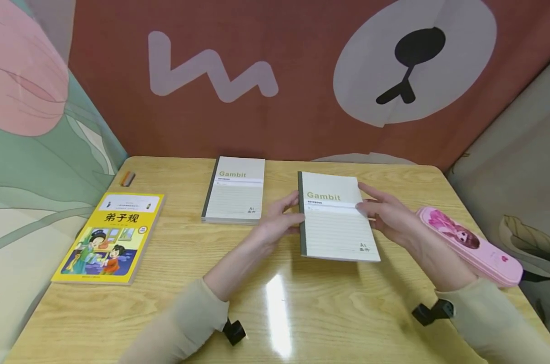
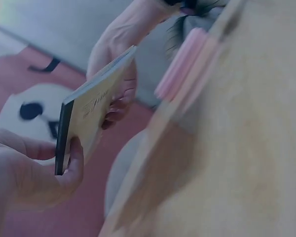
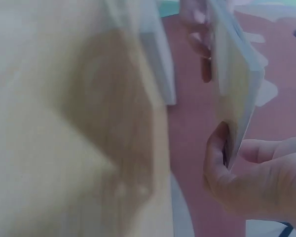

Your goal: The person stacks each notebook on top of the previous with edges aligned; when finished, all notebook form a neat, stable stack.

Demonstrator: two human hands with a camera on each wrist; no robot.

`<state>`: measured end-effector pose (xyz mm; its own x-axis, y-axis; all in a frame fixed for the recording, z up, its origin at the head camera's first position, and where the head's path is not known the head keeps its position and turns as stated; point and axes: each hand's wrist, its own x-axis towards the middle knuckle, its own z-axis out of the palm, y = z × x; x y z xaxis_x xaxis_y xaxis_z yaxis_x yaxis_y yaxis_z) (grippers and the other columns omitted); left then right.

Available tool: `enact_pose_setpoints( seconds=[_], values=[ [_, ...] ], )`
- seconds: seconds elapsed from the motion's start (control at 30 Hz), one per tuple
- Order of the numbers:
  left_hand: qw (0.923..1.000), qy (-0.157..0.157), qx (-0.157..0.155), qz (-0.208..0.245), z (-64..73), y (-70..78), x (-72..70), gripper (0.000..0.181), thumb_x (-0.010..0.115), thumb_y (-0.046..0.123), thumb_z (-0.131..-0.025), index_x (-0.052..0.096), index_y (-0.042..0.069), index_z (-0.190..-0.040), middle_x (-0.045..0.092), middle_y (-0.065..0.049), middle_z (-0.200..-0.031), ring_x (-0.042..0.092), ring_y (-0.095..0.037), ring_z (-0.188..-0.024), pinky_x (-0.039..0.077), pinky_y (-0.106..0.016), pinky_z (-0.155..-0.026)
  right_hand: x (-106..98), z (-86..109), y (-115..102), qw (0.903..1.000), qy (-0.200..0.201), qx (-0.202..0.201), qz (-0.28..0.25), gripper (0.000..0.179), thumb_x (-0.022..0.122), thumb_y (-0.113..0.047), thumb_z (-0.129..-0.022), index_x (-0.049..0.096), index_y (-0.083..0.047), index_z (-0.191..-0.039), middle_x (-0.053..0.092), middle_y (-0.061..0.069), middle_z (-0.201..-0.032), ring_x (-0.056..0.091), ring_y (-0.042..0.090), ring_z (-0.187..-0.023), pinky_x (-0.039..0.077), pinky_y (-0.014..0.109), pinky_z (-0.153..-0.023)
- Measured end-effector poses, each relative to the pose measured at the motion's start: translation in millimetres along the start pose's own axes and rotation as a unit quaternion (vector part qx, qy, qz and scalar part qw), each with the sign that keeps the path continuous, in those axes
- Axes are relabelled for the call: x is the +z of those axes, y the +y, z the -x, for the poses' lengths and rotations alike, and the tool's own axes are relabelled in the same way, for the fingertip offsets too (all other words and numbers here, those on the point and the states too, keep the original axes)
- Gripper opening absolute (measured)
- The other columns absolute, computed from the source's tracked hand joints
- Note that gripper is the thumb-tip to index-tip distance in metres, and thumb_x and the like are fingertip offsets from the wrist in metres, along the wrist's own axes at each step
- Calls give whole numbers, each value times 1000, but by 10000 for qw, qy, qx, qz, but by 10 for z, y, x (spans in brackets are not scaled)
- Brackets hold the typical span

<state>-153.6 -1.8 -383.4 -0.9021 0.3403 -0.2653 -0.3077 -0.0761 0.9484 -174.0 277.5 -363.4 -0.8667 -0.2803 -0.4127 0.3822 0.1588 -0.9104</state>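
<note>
A white Gambit notebook point(image 1: 331, 227) with a dark spine is held up above the table between both hands. My left hand point(image 1: 277, 221) pinches its spine edge, thumb on the front and fingers behind. On the opposite edge my right hand point(image 1: 388, 212) grips with thumb and fingers. Both wrist views show the notebook point(image 2: 91, 106) nearly edge-on and off the tabletop, its shadow falling on the wood. Left of the hands, a stack of matching notebooks point(image 1: 236, 194) lies flat near the table's back edge.
A yellow picture book point(image 1: 111, 237) lies at the left of the wooden table point(image 1: 188, 263), with a small eraser-like block point(image 1: 128, 178) behind it. Right of the right forearm is a pink pencil case point(image 1: 470, 245). A printed cloth wall rises behind the table.
</note>
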Motion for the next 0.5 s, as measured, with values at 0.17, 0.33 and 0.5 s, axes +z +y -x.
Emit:
enact_pose_setpoints(
  seconds=[0.17, 0.33, 0.5],
  values=[
    [9985, 499, 208, 70, -85, 126, -334, 64, 56, 5, -102, 35, 15, -161, 40, -4, -163, 58, -22, -126, 53, -39, -100, 248, -301, -171, 9966, -8, -130, -813, 79, 52, -8, -106, 5, -22, -168, 74, -8, -104, 70, 5, -92, 55, 26, -84],
    [9940, 1016, 355, 176, -117, 215, -624, 59, 53, 9, -104, 37, 17, -161, 43, -1, -162, 54, -20, -133, 49, -37, -99, 522, -597, -255, 9883, 84, -327, -1484, 71, 52, -6, -105, 18, -15, -166, 70, -5, -111, 66, 8, -94, 54, 25, -84],
    [9883, 1402, 540, 272, -107, 256, -923, 61, 52, 6, -104, 34, 15, -161, 44, -3, -163, 54, -17, -131, 50, -34, -98, 859, -838, -323, 9803, 431, -513, -1860, 59, 52, -5, -105, 33, -6, -160, 64, 0, -117, 64, 10, -100, 54, 24, -85]
  ],
)
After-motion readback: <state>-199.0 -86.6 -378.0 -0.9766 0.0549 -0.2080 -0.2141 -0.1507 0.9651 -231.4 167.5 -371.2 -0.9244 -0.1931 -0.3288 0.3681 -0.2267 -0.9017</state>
